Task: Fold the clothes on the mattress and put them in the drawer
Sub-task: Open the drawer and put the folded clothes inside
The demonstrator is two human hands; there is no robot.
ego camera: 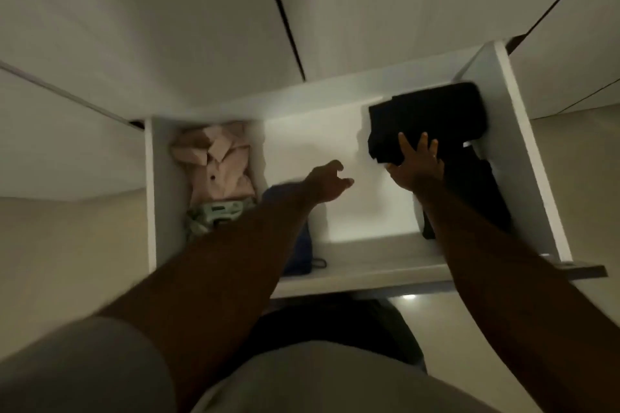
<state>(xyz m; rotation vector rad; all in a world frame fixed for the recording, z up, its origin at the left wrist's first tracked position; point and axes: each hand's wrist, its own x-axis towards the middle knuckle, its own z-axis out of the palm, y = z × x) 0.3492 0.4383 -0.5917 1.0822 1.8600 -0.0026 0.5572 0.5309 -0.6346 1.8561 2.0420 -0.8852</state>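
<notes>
Now my right hand (417,166) grips a folded black garment (427,121) at right of the white wooden drawer (513,157), left hand (327,183) centre frame — fingers loosely curled, empty — folded pink shirt (218,161) at left.

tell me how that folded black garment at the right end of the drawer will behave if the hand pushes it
The folded black garment is probably soft and floppy: its edges sag where the right hand presses it. It looks light, so it would likely slide on the smooth white drawer floor. Pushing at one corner may loosen the fold.
</notes>
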